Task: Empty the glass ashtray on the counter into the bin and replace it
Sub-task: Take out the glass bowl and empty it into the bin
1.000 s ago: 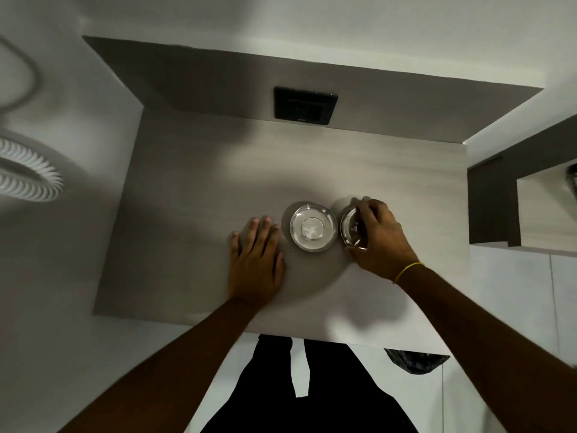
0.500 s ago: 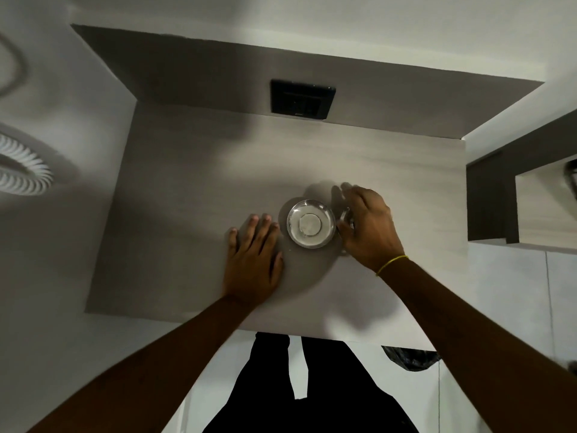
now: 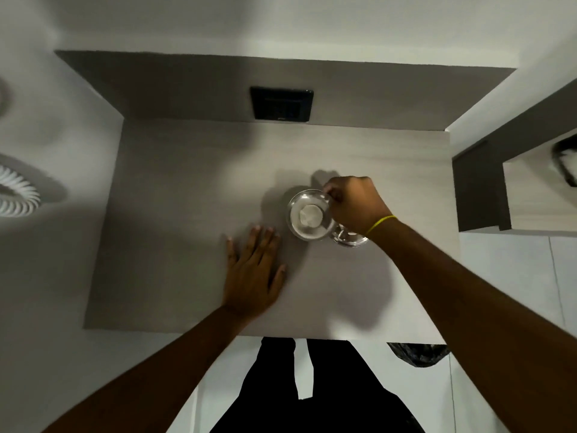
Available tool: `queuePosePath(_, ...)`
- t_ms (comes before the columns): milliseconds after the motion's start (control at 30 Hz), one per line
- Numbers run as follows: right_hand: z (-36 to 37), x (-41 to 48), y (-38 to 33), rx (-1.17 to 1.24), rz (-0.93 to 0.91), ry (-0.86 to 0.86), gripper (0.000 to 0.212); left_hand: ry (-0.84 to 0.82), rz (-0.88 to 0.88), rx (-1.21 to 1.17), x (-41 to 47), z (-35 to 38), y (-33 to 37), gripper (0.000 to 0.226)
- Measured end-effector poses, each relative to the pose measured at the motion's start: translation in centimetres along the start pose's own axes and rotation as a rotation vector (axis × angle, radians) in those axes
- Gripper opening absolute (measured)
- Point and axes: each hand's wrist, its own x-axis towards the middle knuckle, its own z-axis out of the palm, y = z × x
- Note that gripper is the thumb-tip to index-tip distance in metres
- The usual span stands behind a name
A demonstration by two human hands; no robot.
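Observation:
A round glass ashtray point(image 3: 307, 215) with a white crumpled wad inside sits near the middle of the grey counter point(image 3: 187, 198). My right hand point(image 3: 354, 204) is closed over its upper right rim, fingers pinching the edge. I cannot tell whether the ashtray still touches the counter. A second, smaller glass dish point(image 3: 349, 238) lies just right of it, partly under my right wrist. My left hand point(image 3: 253, 271) rests flat on the counter, fingers spread, left of and below the ashtray, holding nothing.
A bin with a black liner point(image 3: 418, 354) peeks out below the counter's front right edge. A black wall plate point(image 3: 281, 104) is on the back panel. A lower shelf point(image 3: 530, 195) stands to the right, a white coiled hose point(image 3: 15, 195) to the left.
My right hand let go of the smaller glass dish, moved up and left, and closed on the rim of the ashtray with the white wad. My left hand stayed flat.

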Motion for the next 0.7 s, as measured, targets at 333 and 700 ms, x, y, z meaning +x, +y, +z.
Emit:
queuePosePath(333,-6.3,-14.5,10.9,0.847,0.4,0.284,0.041,-0.305,0.884,-0.047,2.0,4.0,15.6,0.069)
queuePosePath(700,-1.5,-31.9,25.4,1.069,0.866,0.814,0.049,-0.34,1.095,0.137,8.4,7.4,22.2,0.076)
